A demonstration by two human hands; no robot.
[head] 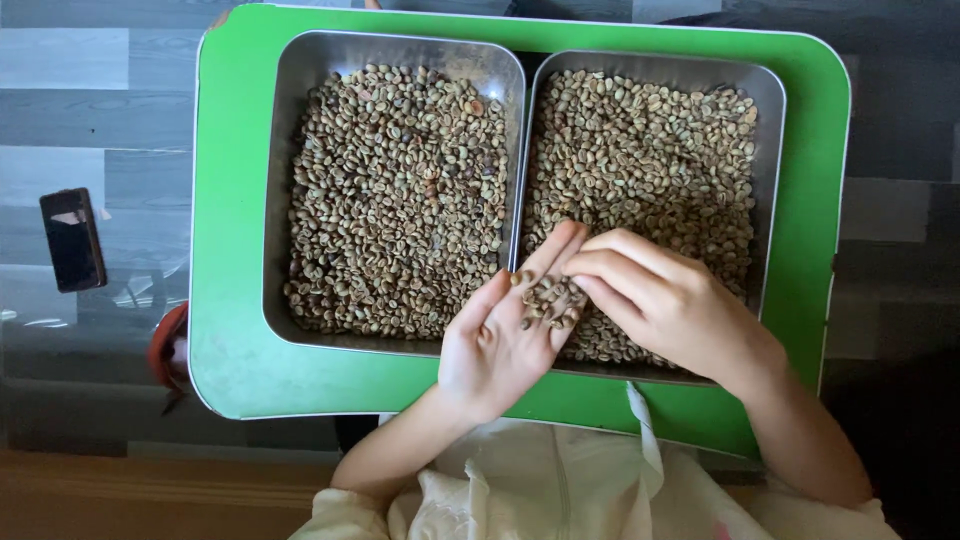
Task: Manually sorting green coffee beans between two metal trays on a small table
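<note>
Two metal trays sit side by side on a green table [230,300], both filled with pale green coffee beans. The left tray [285,120] lies untouched. Over the near corner of the right tray [768,130], my left hand [500,340] is turned palm up and cups a small heap of beans [548,303]. My right hand [665,300] hovers over that palm, its fingertips curled down onto the cupped beans. Whether a bean is pinched between those fingers is hidden.
A dark phone [72,240] lies on the grey wood-look floor left of the table. A red object [168,345] pokes out under the table's left edge. My light-coloured clothing [560,490] fills the bottom of the view.
</note>
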